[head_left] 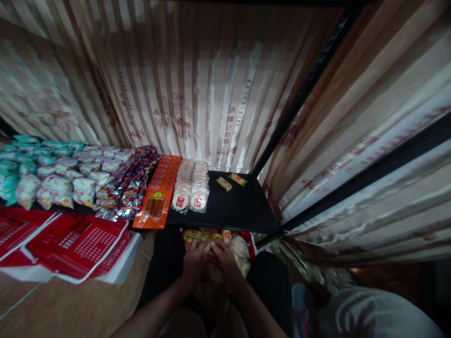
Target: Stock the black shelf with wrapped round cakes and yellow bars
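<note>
Small item between both hands' fingers: too blurred to identify | red-edged container below shelf's front edge: was partly hidden | green packets toward its left: were cut off

Pale pleated curtains hang behind a black shelf above brown floor.

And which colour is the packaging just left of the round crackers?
The packaging is mainly orange, best seen in the head view.
</note>
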Demonstrator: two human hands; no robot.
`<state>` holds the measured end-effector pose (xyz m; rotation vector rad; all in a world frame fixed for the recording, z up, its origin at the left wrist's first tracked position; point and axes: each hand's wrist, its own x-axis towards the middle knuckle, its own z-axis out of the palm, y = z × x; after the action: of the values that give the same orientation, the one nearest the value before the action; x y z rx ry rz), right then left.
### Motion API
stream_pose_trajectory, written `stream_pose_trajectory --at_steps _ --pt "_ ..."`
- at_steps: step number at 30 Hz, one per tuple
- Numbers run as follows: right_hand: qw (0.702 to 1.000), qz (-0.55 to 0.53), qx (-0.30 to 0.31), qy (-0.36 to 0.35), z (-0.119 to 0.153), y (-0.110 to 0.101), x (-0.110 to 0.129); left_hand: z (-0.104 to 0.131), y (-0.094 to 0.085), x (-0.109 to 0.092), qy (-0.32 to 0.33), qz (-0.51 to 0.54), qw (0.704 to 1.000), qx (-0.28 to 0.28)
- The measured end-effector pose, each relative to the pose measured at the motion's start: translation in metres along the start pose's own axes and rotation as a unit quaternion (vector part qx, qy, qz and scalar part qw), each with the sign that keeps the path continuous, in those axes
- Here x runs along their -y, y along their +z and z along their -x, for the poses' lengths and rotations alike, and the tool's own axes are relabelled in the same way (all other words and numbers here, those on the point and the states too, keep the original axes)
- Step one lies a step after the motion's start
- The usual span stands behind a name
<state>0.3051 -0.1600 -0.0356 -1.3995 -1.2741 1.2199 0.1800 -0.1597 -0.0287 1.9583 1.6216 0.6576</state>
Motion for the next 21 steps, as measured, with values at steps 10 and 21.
stream_pose_trajectory --at_steps 10,21 --pt "0.951 -0.213 -0.13 0.182 -0.008 -0.002 0.043 0.0 -0.019 -0.001 0.179 0.01 0.977 -0.119" --pt "0.953 -0.236 -0.109 0.158 -0.018 0.01 0.057 -0.006 -0.038 0.004 0.1 0.135 0.982 -0.089"
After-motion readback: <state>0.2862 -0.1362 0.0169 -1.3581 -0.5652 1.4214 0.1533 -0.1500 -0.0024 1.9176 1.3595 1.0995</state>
